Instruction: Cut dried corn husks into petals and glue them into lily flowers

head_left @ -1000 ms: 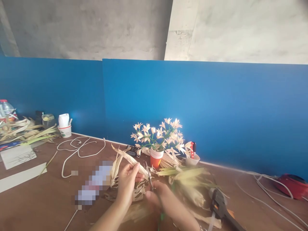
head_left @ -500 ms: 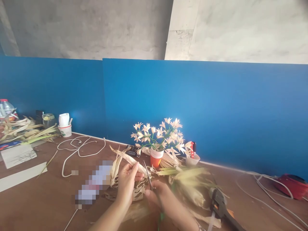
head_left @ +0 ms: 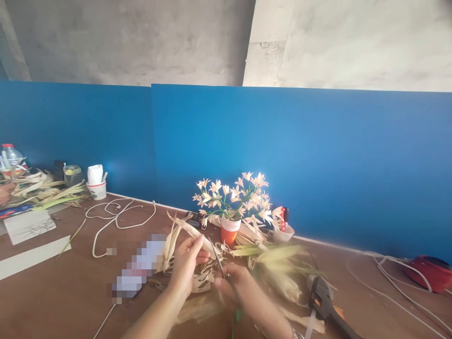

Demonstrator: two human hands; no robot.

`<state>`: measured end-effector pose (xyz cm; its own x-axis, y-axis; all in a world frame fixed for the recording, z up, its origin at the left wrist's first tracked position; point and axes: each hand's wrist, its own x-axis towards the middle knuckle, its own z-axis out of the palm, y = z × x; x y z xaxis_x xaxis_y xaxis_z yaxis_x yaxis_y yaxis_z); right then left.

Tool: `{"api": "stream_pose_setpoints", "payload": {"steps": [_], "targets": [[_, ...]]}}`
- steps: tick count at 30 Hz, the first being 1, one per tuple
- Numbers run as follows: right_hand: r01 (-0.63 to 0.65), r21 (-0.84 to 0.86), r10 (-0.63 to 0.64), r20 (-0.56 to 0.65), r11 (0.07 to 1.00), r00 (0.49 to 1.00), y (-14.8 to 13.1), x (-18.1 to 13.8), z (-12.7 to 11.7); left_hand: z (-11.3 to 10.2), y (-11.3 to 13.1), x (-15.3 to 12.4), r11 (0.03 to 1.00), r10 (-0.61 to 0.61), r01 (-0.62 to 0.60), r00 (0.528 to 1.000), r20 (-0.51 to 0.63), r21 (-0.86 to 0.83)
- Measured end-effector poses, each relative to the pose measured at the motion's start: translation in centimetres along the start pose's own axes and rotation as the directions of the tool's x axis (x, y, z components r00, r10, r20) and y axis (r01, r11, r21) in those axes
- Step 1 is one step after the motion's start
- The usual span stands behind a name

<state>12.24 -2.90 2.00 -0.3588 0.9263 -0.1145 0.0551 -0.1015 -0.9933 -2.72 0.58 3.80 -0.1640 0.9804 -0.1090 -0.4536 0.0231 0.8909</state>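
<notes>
Between thumb and fingers, my left hand [head_left: 189, 258] pinches a pale dried corn husk [head_left: 192, 229] that slants up to the left. My right hand [head_left: 235, 285] is closed around a pair of scissors [head_left: 216, 258]; the blades point up and meet the husk's near end. The handles are partly hidden by the hand and blurred. Below and behind my hands lie loose husk scraps [head_left: 205, 282]. Just beyond stands an orange paper cup [head_left: 230, 234] with white husk flowers [head_left: 240, 195] on green stems.
A husk-covered corn cob [head_left: 282, 280] and a black glue gun [head_left: 325, 301] lie to the right. White cables [head_left: 120, 219] loop on the brown table at left. A small white bowl [head_left: 283, 234] stands against the blue partition [head_left: 282, 155]. Another person's hand [head_left: 6, 193] shows at far left.
The husk's far tip has shifted slightly right and curled. Both hands stay nearly in place, the scissors still at the husk. The other person's hand shows more at far left.
</notes>
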Motion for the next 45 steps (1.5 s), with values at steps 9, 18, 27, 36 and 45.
{"api": "stream_pose_setpoints", "payload": {"steps": [9, 18, 27, 36, 45], "targets": [[-0.018, -0.025, 0.018, -0.009, 1.0, 1.0, 0.1, 0.0, -0.3, -0.3, -0.1, 0.5, 1.0, -0.006, 0.005, 1.0, 0.029, 0.029], [-0.018, -0.036, 0.017, -0.009, 0.999, 1.0, 0.1, -0.1, -0.5, -0.1, 0.7, 0.3, 0.998, -0.017, 0.015, 0.999, 0.04, 0.063], [-0.042, -0.065, 0.041, -0.015, 0.997, 0.999, -0.5, -0.4, -0.6, -0.4, 0.7, 0.4, 0.987, 0.018, -0.024, 0.999, 0.038, 0.158], [-0.078, -0.095, 0.079, 0.004, 0.992, 0.997, -0.8, -0.6, -0.6, -0.6, 1.3, 0.7, 0.979, 0.077, -0.095, 0.992, 0.104, 0.181], [-0.094, -0.127, 0.089, -0.04, 0.987, 0.995, -1.4, -1.3, -0.4, -0.9, 1.1, 1.1, 0.981, 0.014, -0.042, 0.99, 0.143, 0.19]]}}
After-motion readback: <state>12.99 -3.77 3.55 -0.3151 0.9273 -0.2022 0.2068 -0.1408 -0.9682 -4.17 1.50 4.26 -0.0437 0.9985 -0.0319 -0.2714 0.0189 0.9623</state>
